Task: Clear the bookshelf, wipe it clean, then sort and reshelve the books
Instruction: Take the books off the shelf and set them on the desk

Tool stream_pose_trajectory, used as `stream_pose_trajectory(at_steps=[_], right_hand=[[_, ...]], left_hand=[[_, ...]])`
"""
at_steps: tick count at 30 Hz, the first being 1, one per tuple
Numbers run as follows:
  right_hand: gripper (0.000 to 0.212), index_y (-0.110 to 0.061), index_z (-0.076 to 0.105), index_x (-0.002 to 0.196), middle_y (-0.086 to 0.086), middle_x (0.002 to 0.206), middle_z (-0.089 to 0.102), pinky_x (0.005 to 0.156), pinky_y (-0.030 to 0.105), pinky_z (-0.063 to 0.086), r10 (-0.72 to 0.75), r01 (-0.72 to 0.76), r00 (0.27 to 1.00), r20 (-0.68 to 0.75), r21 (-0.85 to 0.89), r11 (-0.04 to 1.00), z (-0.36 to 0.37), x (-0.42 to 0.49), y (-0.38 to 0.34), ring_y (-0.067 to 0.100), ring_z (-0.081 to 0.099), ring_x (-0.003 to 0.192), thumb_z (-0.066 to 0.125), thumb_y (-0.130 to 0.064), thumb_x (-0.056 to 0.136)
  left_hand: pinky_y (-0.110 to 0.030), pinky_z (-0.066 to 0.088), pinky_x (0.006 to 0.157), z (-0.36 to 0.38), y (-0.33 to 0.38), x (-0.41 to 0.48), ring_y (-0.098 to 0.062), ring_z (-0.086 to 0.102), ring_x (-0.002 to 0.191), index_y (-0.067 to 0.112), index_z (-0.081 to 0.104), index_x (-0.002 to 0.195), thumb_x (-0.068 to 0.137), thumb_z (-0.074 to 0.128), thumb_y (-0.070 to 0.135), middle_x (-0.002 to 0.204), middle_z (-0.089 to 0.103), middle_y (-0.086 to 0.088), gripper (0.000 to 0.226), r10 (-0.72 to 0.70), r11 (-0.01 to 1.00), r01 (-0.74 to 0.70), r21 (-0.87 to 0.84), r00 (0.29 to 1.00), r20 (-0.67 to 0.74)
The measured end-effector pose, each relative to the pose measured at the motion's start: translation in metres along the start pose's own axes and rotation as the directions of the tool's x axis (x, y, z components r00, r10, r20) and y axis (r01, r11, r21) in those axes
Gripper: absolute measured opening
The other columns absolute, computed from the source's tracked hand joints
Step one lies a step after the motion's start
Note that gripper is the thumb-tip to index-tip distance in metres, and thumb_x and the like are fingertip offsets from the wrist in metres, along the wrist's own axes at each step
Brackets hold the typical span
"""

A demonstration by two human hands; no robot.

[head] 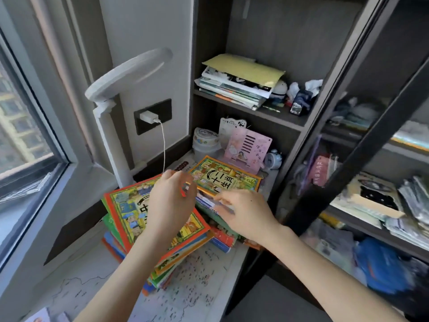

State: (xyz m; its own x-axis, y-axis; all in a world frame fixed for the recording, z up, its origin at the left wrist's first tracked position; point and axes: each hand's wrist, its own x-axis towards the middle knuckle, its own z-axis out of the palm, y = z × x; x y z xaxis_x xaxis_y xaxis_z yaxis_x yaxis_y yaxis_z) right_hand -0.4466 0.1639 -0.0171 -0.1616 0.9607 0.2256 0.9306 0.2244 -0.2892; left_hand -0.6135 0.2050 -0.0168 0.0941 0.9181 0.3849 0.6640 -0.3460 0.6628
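Map-printed desk (197,280) by window (23,135); left hand (171,201) curled, its hold unclear, right hand (246,212) spread on books (222,177).

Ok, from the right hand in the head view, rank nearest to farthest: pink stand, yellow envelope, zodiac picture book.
1. Zodiac picture book, just beyond the right hand.
2. Pink stand, propped just behind that book.
3. Yellow envelope, up on the upper shelf.

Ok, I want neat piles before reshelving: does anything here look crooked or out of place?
Yes. The top book of the left pile on the desk lies twisted across the books under it. On the shelf, the stack under the yellow envelope is fanned unevenly, with crumpled tissue nearby.
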Motion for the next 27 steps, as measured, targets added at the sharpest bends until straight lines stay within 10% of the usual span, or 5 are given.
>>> stream_pose_trajectory(at_steps=[10, 20, 27], right_hand=[[0.021, -0.02, 0.073, 0.08, -0.007, 0.062, 0.065, 0.051, 0.032, 0.048, -0.156, 0.161, 0.883, -0.444, -0.027, 0.987, -0.106, -0.141, 0.039, 0.014, 0.061, 0.057, 0.056, -0.027, 0.089], [0.029, -0.024, 0.074, 0.082, -0.011, 0.06, 0.067, 0.049, 0.029, 0.051, 0.127, -0.212, 0.758, -0.639, -0.058, 0.976, -0.234, -0.315, 0.186, 0.007, 0.063, 0.055, 0.048, -0.036, 0.088], [0.017, -0.024, 0.074, 0.083, -0.01, 0.062, 0.067, 0.057, 0.033, 0.054, 0.341, -0.485, 0.615, -0.711, 0.0, 0.875, -0.302, -0.369, 0.276, 0.01, 0.062, 0.056, 0.059, -0.03, 0.087]], left_hand=[[-0.019, 0.039, 0.055, 0.022, 0.153, -0.066, -0.008, 0.051, 0.06, 0.013, 0.067, 0.074, 0.09, 0.053, 0.031, 0.062, 0.059, 0.007, 0.029, 0.44, 0.832, -0.491, -0.257, 0.867, -0.234], [-0.003, 0.032, 0.054, 0.148, 0.359, -0.133, 0.012, 0.047, 0.055, 0.014, 0.066, 0.07, 0.088, 0.052, 0.031, 0.058, 0.051, 0.017, 0.028, 0.614, 0.656, -0.629, -0.417, 0.766, -0.189], [-0.017, 0.036, 0.054, 0.223, 0.453, -0.133, -0.011, 0.053, 0.059, 0.017, 0.066, 0.07, 0.085, 0.055, 0.033, 0.058, 0.056, 0.01, 0.024, 0.662, 0.671, -0.614, -0.417, 0.749, -0.039]])
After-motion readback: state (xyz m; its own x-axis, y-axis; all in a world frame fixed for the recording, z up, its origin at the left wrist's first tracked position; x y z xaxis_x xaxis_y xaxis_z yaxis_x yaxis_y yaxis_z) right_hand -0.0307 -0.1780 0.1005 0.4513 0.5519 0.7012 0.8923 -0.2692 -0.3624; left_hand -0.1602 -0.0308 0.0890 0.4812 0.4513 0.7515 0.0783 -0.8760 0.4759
